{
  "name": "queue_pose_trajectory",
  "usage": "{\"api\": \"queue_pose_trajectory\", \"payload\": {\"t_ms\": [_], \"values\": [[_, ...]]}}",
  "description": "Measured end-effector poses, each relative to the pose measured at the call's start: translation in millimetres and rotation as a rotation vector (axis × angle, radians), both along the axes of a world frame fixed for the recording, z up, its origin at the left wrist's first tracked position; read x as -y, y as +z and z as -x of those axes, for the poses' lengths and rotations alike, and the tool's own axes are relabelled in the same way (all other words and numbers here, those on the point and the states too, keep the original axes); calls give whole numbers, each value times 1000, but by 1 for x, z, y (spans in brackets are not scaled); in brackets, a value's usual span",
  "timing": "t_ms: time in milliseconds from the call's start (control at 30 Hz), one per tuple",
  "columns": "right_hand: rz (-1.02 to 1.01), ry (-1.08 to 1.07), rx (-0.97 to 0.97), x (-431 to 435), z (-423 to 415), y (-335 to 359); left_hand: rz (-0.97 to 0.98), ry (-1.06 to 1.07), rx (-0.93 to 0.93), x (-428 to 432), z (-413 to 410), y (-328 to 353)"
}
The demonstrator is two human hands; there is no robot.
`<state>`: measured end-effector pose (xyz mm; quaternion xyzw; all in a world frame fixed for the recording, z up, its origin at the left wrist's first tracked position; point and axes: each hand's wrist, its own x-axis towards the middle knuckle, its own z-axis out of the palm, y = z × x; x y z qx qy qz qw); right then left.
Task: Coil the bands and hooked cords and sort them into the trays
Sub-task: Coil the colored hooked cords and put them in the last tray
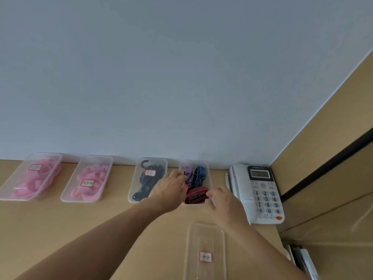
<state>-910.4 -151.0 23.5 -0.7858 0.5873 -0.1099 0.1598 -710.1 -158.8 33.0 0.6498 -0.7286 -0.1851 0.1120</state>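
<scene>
1. Location: the red coil [196, 196] lies at the near end of the open tray [202, 162] at centre right of the frame, just left of the telephone [260, 194]. A purple band [188, 171] and a blue striped band [200, 172] lie behind it in the same tray.
2. Hands: the right hand [224, 201] curls its fingers round the right end of the red coil. The left hand [171, 186] reaches over the tray's left wall toward the purple band. Its fingertips are hidden, so whether they pinch anything cannot be told.
3. Step in hand, as judged: seating the red coil in the tray.
4. The person should press the coil flat against the tray floor before letting go, since a wound band is likely to spring open.
5. The left hand is best used to hold the purple and blue bands back, clearing room at the near end.
6. The tray looks light and may slide on the desk [113, 219]; steadying a wall prevents this.
7. The black hooked cords [141, 190] and pink bands [94, 174], further left, belong to other trays and should stay apart.
</scene>
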Motion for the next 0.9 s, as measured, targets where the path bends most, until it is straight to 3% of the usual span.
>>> {"api": "queue_pose_trajectory", "payload": {"t_ms": [433,600,900], "values": [[-363,-431,-282,-102,-15,-42,-248,-134,22,-91,-7,-39],[-376,-532,-339,-110,-22,-53,-302,-129,25,-95,-10,-43],[-497,-701,-179,-106,-18,-54,-377,-99,-15,-100,-10,-47]]}}
